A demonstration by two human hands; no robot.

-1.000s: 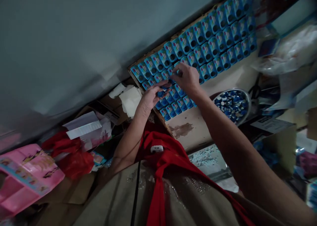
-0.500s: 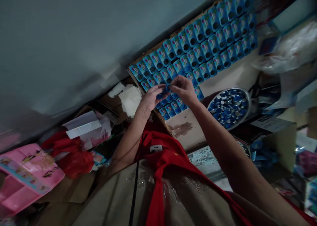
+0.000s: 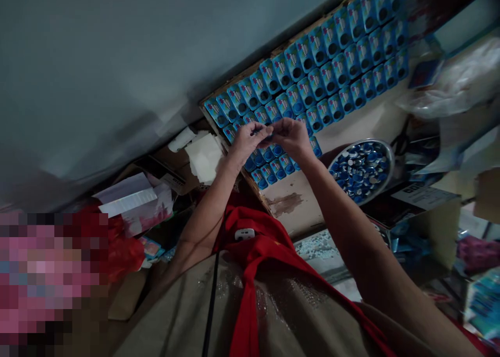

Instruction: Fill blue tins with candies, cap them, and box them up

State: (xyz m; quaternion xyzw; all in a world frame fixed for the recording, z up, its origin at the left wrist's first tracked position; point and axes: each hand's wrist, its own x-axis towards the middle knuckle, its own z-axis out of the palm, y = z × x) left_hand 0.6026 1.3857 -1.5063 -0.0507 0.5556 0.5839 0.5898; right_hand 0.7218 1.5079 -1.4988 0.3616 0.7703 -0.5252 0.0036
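My left hand and my right hand meet fingertip to fingertip above the front rows of blue blister cards. Both are closed in a pinch on a small blue piece, mostly covered by the fingers, so its exact kind does not show. Beneath and beyond them, blue printed cards lie in slanting rows. Many have a dark round spot. Those nearest me, such as the front card, show bright blue rounds instead. Right of my right forearm stands a round metal bowl of small blue and silver discs.
A grey wall rises behind the table. White paper sheets lie left of the table's edge. An open carton with blue packets stands at right, below clear plastic bags. Red cloth or plastic lies at lower left.
My hands have drawn closer together, the left fingers curling in around the small blue piece, which shows less now. The view has shifted slightly.
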